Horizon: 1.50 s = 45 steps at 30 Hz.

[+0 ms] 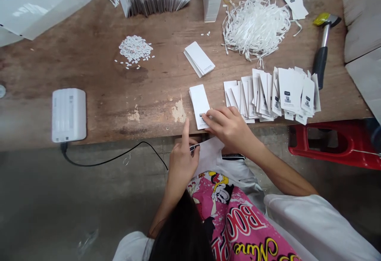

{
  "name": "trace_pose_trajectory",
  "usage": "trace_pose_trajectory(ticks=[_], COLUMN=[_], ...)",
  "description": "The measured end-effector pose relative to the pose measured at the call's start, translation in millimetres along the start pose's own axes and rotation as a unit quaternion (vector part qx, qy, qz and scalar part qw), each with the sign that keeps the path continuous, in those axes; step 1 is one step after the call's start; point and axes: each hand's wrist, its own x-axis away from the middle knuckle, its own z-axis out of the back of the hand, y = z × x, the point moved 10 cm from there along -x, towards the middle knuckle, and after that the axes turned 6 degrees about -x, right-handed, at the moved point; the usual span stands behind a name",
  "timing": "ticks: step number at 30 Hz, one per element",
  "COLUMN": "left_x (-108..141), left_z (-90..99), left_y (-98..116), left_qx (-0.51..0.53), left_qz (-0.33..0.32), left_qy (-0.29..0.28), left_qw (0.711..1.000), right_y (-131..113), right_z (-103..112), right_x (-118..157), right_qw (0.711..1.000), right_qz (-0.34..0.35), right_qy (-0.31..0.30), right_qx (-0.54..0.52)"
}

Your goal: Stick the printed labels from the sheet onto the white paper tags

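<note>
A white card (pixel 199 101) lies near the table's front edge, with the fingertips of my right hand (pixel 228 128) on its printed lower end. My left hand (pixel 184 154) is just past the table edge, index finger stretched toward the card, thumb and other fingers closed on a small dark-and-white item (pixel 194 147) that I cannot make out. Behind the card sits a short stack of white cards (pixel 199 59). To the right spreads a row of overlapping printed cards (pixel 288 90). What my right fingertips pinch, if anything, is hidden.
White strings (pixel 257 25) lie tangled behind the card row, beside a hammer (pixel 323 48). Small white pieces (pixel 135 49) form a pile left of centre. A white device (pixel 69 115) with a black cable stands at left. A red stool (pixel 354 144) is below right.
</note>
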Motion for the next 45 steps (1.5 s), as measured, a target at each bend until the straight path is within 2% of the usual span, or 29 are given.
trace_pose_trajectory(ticks=[2, 4, 6, 7, 8, 9, 10, 12, 13, 14, 17, 18, 19, 21, 22, 24, 26, 31, 32, 33, 34, 35, 37, 39, 40, 42, 45], left_x=[3.1, 6.9, 10.3, 11.4, 12.1, 12.3, 11.9, 9.4, 7.8, 6.2, 3.5, 3.3, 3.4, 4.2, 4.6, 5.2, 5.9, 9.2, 9.7, 10.1, 10.5, 10.9, 11.2, 10.8, 10.5, 10.2, 10.1], left_z=[0.9, 3.6, 6.3, 6.8, 6.0, 4.7, 3.4, 1.4, 0.2, -1.6, -8.3, -10.2, -11.4, -12.8, -12.6, -11.4, -12.7, -27.4, -29.0, -29.9, -30.2, -29.9, -27.5, -21.3, -17.4, -10.8, -8.9], left_y=[-3.8, -3.6, -0.9, 0.8, 2.8, 4.6, 6.3, 8.4, 8.6, 8.9, 10.6, 11.7, 13.0, 15.1, 15.3, 13.0, 7.6, -0.1, -0.5, -0.6, -0.9, -1.3, -2.9, -5.5, -6.4, -6.3, -2.7], left_qx=[0.025, 0.056, 0.095, 0.119, 0.147, 0.176, 0.204, 0.249, 0.264, 0.274, 0.287, 0.288, 0.291, 0.3, 0.307, 0.328, 0.355, 0.414, 0.421, 0.427, 0.433, 0.437, 0.439, 0.425, 0.411, 0.38, 0.36], left_qz=[0.023, 0.036, 0.041, 0.04, 0.039, 0.036, 0.031, 0.021, 0.019, 0.017, 0.018, 0.019, 0.019, 0.019, 0.02, 0.024, 0.037, 0.072, 0.077, 0.082, 0.087, 0.092, 0.1, 0.1, 0.096, 0.084, 0.064], left_qy=[-0.015, -0.026, -0.04, -0.05, -0.065, -0.08, -0.092, -0.106, -0.109, -0.113, -0.123, -0.124, -0.123, -0.12, -0.116, -0.103, -0.098, -0.121, -0.12, -0.117, -0.113, -0.108, -0.091, -0.058, -0.038, -0.006, 0.008], left_qw=[0.999, 0.997, 0.994, 0.991, 0.986, 0.981, 0.974, 0.962, 0.958, 0.955, 0.95, 0.949, 0.949, 0.946, 0.944, 0.939, 0.929, 0.899, 0.896, 0.893, 0.89, 0.888, 0.888, 0.898, 0.906, 0.921, 0.931], right_y=[1.3, 13.6, 35.1, 46.4, 60.1, 80.2, 92.4, 115.0, 116.6, 113.3, 81.8, 67.6, 48.5, 14.3, 2.4, -7.6, -4.6, 3.5, 1.4, -0.5, -1.1, 0.1, 6.0, 6.9, 3.6, -7.5, -19.1], right_z=[18.8, 53.8, 94.6, 112.1, 125.0, 130.7, 136.8, 128.5, 126.1, 125.6, 130.6, 122.6, 107.8, 67.6, 52.2, 32.9, 20.2, -15.0, -21.8, -26.9, -29.4, -29.1, -16.5, 8.0, 19.4, 33.7, 38.7], right_x=[5.3, 20.9, 50.5, 67.2, 81.3, 91.2, 100.2, 108.0, 110.6, 111.3, 99.5, 89.4, 74.6, 51.6, 44.7, 37.0, 36.0, 45.5, 46.8, 47.9, 48.6, 49.5, 51.0, 53.3, 54.8, 57.1, 60.1], right_qw=[0.998, 0.984, 0.952, 0.934, 0.922, 0.926, 0.932, 0.958, 0.963, 0.963, 0.94, 0.927, 0.92, 0.905, 0.894, 0.872, 0.829, 0.649, 0.619, 0.603, 0.603, 0.623, 0.707, 0.796, 0.828, 0.868, 0.895], right_qz=[0.008, -0.009, -0.053, -0.079, -0.115, -0.167, -0.18, -0.226, -0.235, -0.243, -0.254, -0.252, -0.232, -0.225, -0.224, -0.232, -0.255, -0.323, -0.328, -0.331, -0.333, -0.336, -0.333, -0.311, -0.296, -0.264, -0.245], right_qy=[0.057, 0.173, 0.302, 0.344, 0.354, 0.321, 0.299, 0.169, 0.131, 0.115, 0.174, 0.169, 0.127, -0.011, -0.056, -0.084, -0.071, -0.055, -0.061, -0.063, -0.059, -0.046, 0.013, 0.093, 0.125, 0.162, 0.182], right_qx=[-0.026, -0.034, 0.016, 0.061, 0.103, 0.107, 0.096, 0.045, 0.015, -0.017, -0.15, -0.222, -0.29, -0.362, -0.384, -0.424, -0.493, -0.687, -0.711, -0.723, -0.722, -0.705, -0.624, -0.511, -0.46, -0.389, -0.324])
